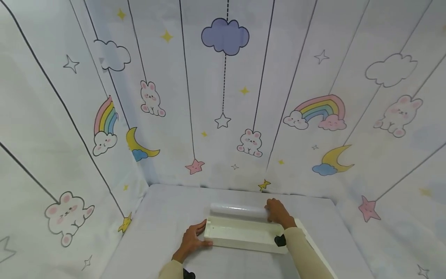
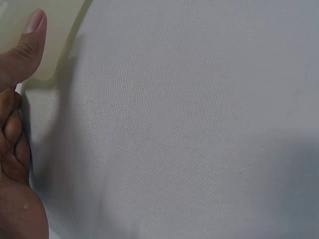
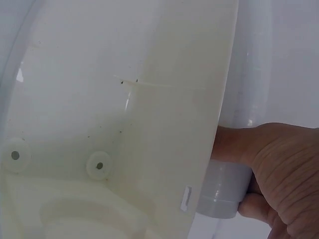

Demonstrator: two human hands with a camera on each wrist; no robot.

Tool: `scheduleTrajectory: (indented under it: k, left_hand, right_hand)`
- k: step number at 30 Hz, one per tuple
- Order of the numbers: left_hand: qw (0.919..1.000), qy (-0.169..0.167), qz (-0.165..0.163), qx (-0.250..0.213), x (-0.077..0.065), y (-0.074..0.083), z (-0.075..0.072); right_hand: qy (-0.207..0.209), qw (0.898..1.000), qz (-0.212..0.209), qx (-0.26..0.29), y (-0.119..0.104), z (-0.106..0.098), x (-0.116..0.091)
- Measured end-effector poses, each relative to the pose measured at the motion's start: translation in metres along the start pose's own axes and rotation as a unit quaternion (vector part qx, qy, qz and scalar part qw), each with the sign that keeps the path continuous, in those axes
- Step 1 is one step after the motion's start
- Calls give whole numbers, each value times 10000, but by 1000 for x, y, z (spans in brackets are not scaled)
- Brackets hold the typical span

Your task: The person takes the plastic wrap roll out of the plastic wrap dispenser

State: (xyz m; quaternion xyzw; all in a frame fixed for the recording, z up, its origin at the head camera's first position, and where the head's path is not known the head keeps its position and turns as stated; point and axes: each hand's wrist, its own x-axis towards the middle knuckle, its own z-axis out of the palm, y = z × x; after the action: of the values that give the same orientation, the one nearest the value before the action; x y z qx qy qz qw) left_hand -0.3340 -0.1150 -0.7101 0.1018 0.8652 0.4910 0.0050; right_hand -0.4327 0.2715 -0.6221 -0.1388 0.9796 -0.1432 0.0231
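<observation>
A long cream plastic tray-like box (image 1: 247, 245) lies on the white surface, its open side facing up. My left hand (image 1: 191, 237) holds its left end, the thumb along the front wall and fingers at the back corner. In the left wrist view, the thumb (image 2: 34, 42) lies against the cream plastic. Behind the box lies a shiny, whitish roll of clear film (image 1: 237, 211). My right hand (image 1: 277, 212) grips the roll's right end. The right wrist view shows the thumb (image 3: 237, 144) reaching between the box's wall (image 3: 174, 119) and the roll.
A long cream plastic strip (image 1: 308, 237) lies to the right, partly hidden under the right sleeve (image 1: 303, 250). White cloth (image 1: 174, 205) covers the tabletop. Printed sheets with clouds, rabbits and stars enclose it at the back (image 1: 223, 155) and both sides.
</observation>
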Motion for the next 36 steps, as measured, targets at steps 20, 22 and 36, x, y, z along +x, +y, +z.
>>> scheduleTrajectory:
  k: [20, 22, 36]
  left_hand:
    - [9999, -71, -45, 82, 4, -6, 0]
    - [9999, -86, -69, 65, 3, -4, -1]
    - [9999, -110, -123, 21, 2, -1, -1]
  right_hand:
    - [74, 9998, -176, 0, 7, 21, 6]
    - [55, 9999, -151, 17, 9, 23, 7]
    - [-41, 9998, -122, 167, 15, 24, 2]
